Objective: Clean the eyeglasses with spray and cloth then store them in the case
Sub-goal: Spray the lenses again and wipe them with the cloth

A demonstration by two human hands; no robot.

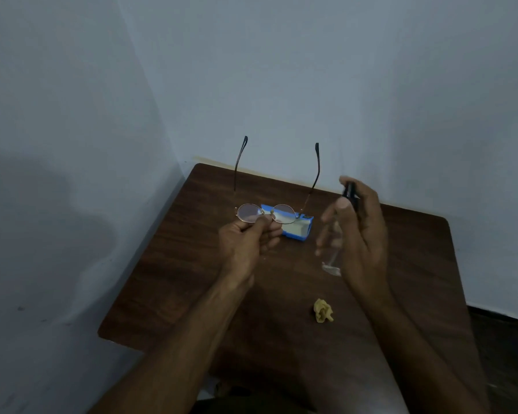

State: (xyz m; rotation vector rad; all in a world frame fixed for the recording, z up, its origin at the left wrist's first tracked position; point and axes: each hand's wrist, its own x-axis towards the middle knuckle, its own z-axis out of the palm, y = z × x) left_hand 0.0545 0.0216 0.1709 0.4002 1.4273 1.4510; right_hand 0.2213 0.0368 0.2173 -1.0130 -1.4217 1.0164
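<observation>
— On the dark wooden table [168, 279], why's the blue case [296, 231] open at twelve o'clock?
— It's ready. My right hand [362, 243] curls round the clear, black-capped spray bottle [332, 252]. At its nine o'clock my left hand [245, 243] pinches the wire eyeglasses [247, 213] by the bridge, lenses free. The crumpled yellow cloth [323, 315] lies at five.

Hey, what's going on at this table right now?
A person's left grip pinches the eyeglasses at the bridge, temples unfolded and pointing away. The right grip holds a clear spray bottle with a black top beside them. The blue case lies open on the table, and the crumpled yellow cloth lies untouched nearer the person.
</observation>
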